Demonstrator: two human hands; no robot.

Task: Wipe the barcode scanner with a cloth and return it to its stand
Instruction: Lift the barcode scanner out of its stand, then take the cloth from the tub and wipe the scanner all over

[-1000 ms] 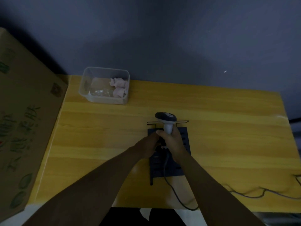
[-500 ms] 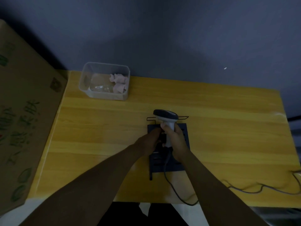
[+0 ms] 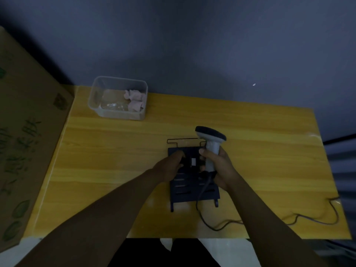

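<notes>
A grey barcode scanner [image 3: 211, 139] with a dark head is held upright by its handle in my right hand [image 3: 217, 166], just right of the middle of the black stand [image 3: 192, 191]. Its cable [image 3: 217, 227] trails from the handle across the table to the right. My left hand [image 3: 171, 164] rests on the stand's left part, fingers curled on it. The pink cloth [image 3: 134, 100] lies crumpled in a clear plastic box [image 3: 96, 97] at the table's far left corner.
The yellow wooden table [image 3: 115, 160] ends at a dark wall behind. A large cardboard box [image 3: 25, 132] stands against the table's left edge. The cable [image 3: 316, 220] loops near the front right corner.
My right hand has lifted the scanner off the stand's middle and moved it to the right. My left hand stays on the stand.
</notes>
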